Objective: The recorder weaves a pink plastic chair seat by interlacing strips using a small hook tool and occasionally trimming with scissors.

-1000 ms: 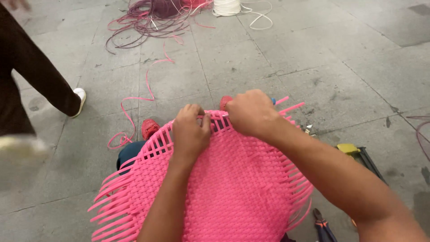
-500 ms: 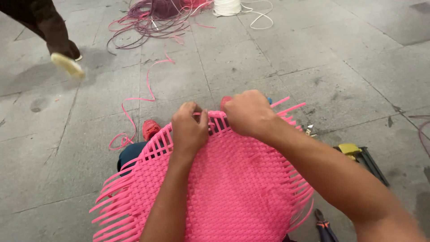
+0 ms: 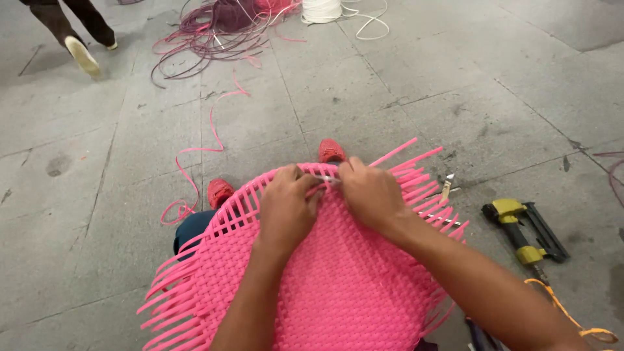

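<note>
Closest to me: a big round pink woven mat (image 3: 338,292) on my lap, filling the bottom middle of the view. Loose pink strip ends stick out all round its edge, esp. bottom left & top right.

My left hand (image 3: 286,208) sits on the far edge of the mat, fingers curled in tight. It pinches something thin at the rim. My right hand (image 3: 370,195) is just beside it, touching it at the fingertips, also curled in tight. Between the 2 hands I see a small shiny pale bit (image 3: 328,179); can't tell if it's a tool or a strip end. Both hands grip at the same spot on the far rim.

Just past the mat's edge: my 2 red shoes (image 3: 331,151) on the grey floor (image 3: 455,78), one left, one more to the middle.

To the right on the floor: a yellow & black nail gun (image 3: 523,231), w/ an orange cord (image 3: 559,309) near it. Btw the gun & the mat lies a small thin tool (image 3: 446,188); too small to tell what.

To the left: a loose pink strip (image 3: 211,130) curls over the floor, going away from me.

Far off, top middle: a messy pile of dark red & pink cords (image 3: 221,26), and a white roll of cord (image 3: 322,10) beside it.

Top left corner: another person's legs and a pale shoe (image 3: 81,55), well apart from me.
</note>
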